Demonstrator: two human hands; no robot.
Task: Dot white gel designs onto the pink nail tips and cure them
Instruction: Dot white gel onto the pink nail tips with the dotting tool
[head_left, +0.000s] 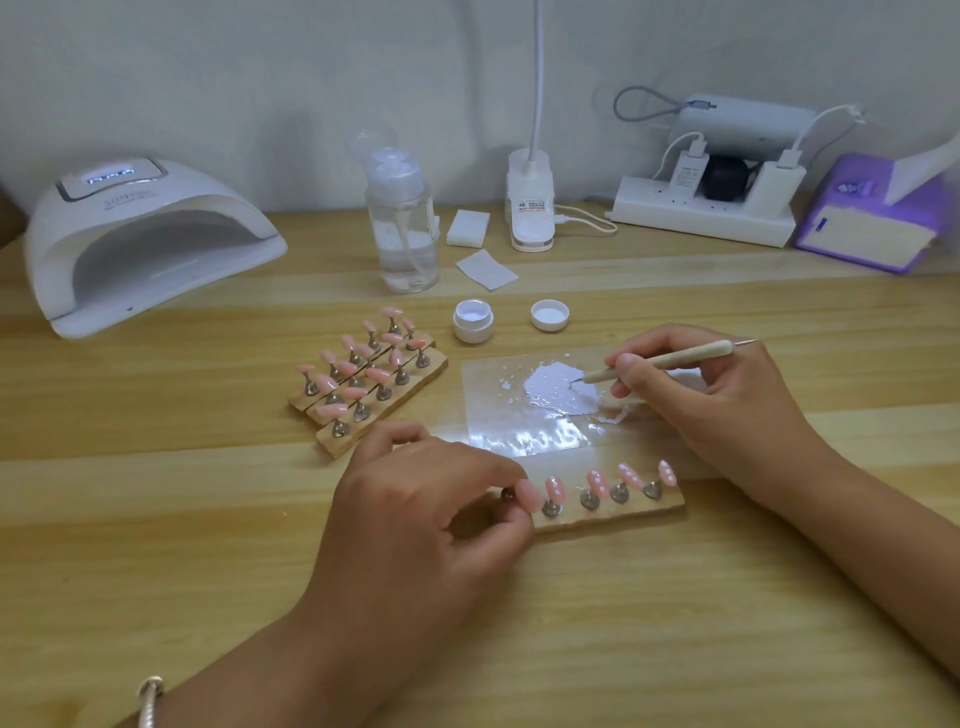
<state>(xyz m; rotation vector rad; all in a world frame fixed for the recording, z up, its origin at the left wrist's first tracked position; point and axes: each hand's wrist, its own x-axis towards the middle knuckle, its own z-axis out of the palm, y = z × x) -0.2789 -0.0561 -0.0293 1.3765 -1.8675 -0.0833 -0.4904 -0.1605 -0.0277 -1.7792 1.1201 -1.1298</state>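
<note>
A wooden strip (623, 512) in front of me carries several pink nail tips (597, 482) on metal stands; most show white dots. My left hand (431, 509) pinches the left end of that strip beside the leftmost tip (527, 492). My right hand (711, 400) grips a wooden-handled dotting tool (670, 359), its fine point touching the white gel puddle (556, 387) on a clear palette sheet (498, 405). The open white gel jar (471, 322) and its lid (549, 315) stand just beyond the sheet.
More wooden strips with plain pink tips (363, 379) sit left of the palette. A white curing lamp (140, 239) stands at the back left. A pump bottle (402, 223), wipes (485, 269), a clip lamp base (530, 208), a power strip (706, 213) and a purple box (872, 218) line the back.
</note>
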